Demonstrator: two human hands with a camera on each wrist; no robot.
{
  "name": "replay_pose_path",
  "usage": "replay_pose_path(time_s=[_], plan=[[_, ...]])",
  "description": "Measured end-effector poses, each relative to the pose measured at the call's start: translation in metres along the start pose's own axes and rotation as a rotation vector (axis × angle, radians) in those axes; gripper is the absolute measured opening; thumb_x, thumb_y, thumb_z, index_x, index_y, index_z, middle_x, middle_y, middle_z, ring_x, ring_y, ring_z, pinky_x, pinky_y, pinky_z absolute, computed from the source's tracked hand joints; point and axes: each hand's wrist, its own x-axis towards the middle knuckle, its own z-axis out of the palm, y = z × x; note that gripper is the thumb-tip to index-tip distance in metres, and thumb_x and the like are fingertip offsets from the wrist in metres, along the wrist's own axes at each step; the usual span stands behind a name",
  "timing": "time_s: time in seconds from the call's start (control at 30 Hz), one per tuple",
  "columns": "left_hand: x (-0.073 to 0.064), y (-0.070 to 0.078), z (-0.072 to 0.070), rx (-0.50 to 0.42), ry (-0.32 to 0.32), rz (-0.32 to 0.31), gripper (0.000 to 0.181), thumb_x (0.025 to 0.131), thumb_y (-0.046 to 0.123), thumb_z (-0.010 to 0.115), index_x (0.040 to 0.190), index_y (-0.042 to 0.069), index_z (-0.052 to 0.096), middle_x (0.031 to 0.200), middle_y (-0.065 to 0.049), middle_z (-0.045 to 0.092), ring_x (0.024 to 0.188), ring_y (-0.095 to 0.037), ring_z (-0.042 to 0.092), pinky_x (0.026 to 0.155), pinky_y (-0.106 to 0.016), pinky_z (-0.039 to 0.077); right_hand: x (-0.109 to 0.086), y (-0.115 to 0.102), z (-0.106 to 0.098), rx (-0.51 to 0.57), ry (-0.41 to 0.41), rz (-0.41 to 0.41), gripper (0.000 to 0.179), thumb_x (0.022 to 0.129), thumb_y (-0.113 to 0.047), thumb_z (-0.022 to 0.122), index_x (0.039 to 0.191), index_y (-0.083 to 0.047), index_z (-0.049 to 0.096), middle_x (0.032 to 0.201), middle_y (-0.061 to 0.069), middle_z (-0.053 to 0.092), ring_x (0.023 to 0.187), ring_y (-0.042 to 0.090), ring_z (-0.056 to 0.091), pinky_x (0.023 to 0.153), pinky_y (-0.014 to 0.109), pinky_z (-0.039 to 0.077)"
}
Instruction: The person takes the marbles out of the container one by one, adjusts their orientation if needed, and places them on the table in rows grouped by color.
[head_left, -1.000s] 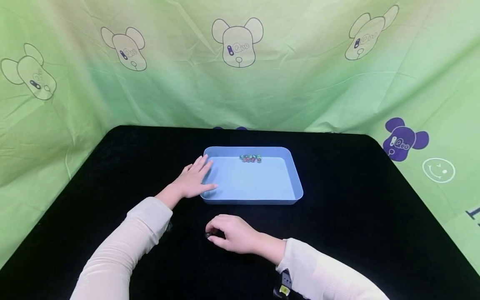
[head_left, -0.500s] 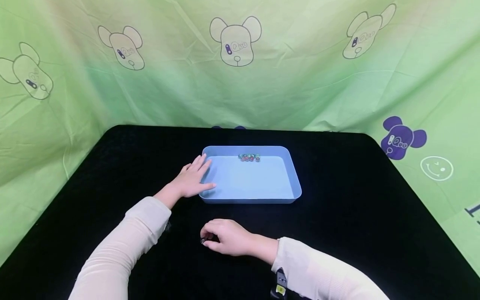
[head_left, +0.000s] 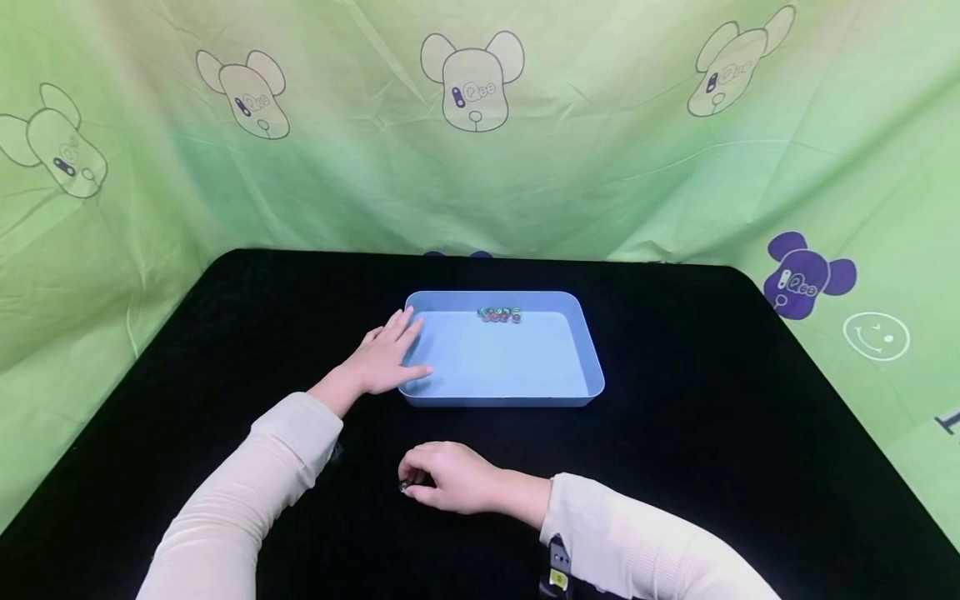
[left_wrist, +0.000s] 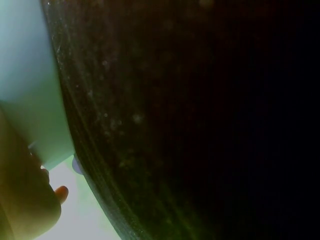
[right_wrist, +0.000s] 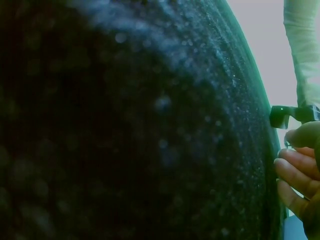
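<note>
The left hand (head_left: pixel 378 360) rests on the left edge of a blue tray (head_left: pixel 510 362), its fingers spread wide. On the tray's near side, a small dark piece (head_left: pixel 404 486) is pinched between thumb and fingers of the right hand (head_left: pixel 453 478) — over the black tabletop (head_left: pixel 712 433). Farther right, glassy beads (head_left: pixel 498 315) cluster inside the tray — along its far wall.

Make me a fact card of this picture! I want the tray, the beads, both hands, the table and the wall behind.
Tray: light blue
Beads: small, glassy, red and green, grouped at the tray's far side
Left hand: fingers spread, at the tray's left edge
Right hand: pinches a small shiny thing
Table: black
Wall: green cloth, mouse-eared drawings
</note>
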Motion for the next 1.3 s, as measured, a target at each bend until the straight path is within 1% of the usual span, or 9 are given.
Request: replay_pose_path(time_s=[0.2,0.37,0.63,0.83,1.1,1.3], plan=[[-0.0001,0.0009,-0.0005,-0.014,-0.019,-0.013,0.081,0.081,0.058,0.04,0.139,0.008,0.011,0.144,-0.012,-0.001,0.129,-0.024,-0.003,0.097,-0.047,0.012,0.0006,-0.0008,0.0009,-0.015,-0.013,0.006,0.006,0.079,-0.015,0.061,0.084,-0.014,0.058,0.079,-0.009,0.055,0.074,-0.004,0.049,0.067,0.006,0.034],[-0.0001,0.0011,-0.0012,-0.01,-0.017,-0.011,0.081,0.081,0.058,0.04,0.139,0.008,0.011,0.144,-0.011,-0.001,0.129,-0.024,-0.003,0.098,-0.048,0.012,0.0016,-0.0005,0.0015,-0.045,-0.023,0.006,0.006,0.078,-0.016,0.061,0.084,-0.015,0.058,0.078,-0.01,0.054,0.074,-0.004,0.048,0.068,0.006,0.033],[0.0001,0.0013,-0.0012,-0.005,-0.013,-0.011,0.081,0.082,0.056,0.041,0.139,0.007,0.012,0.143,-0.012,0.0,0.129,-0.025,-0.001,0.097,-0.048,0.013,0.0027,0.0002,0.0017,-0.091,-0.066,-0.016,0.005,0.077,-0.017,0.062,0.081,-0.016,0.059,0.075,-0.01,0.05,0.072,-0.001,0.046,0.066,0.007,0.033],[-0.0009,0.0023,-0.0035,-0.005,-0.022,-0.013,0.081,0.082,0.056,0.041,0.139,0.007,0.012,0.143,-0.011,-0.001,0.129,-0.023,-0.004,0.098,-0.048,0.012,0.003,-0.0011,-0.0004,-0.114,-0.073,-0.029,0.006,0.077,-0.017,0.062,0.081,-0.016,0.058,0.075,-0.011,0.049,0.071,0.0,0.045,0.066,0.009,0.033],[0.0001,0.001,-0.0032,-0.006,-0.02,-0.01,0.08,0.082,0.057,0.04,0.139,0.008,0.012,0.144,-0.011,-0.001,0.129,-0.024,-0.002,0.098,-0.048,0.012,0.0025,-0.0017,-0.0018,-0.083,-0.076,-0.01,0.007,0.078,-0.016,0.062,0.084,-0.015,0.059,0.078,-0.009,0.051,0.074,0.0,0.046,0.069,0.008,0.033],[0.0006,0.0004,-0.0021,-0.006,-0.019,-0.005,0.08,0.082,0.054,0.043,0.139,0.007,0.013,0.143,-0.012,-0.001,0.129,-0.025,-0.002,0.097,-0.048,0.012,0.0009,-0.0004,-0.0046,-0.057,-0.071,0.016,0.01,0.077,-0.015,0.062,0.086,-0.014,0.059,0.079,-0.009,0.052,0.075,0.0,0.047,0.069,0.009,0.034]])
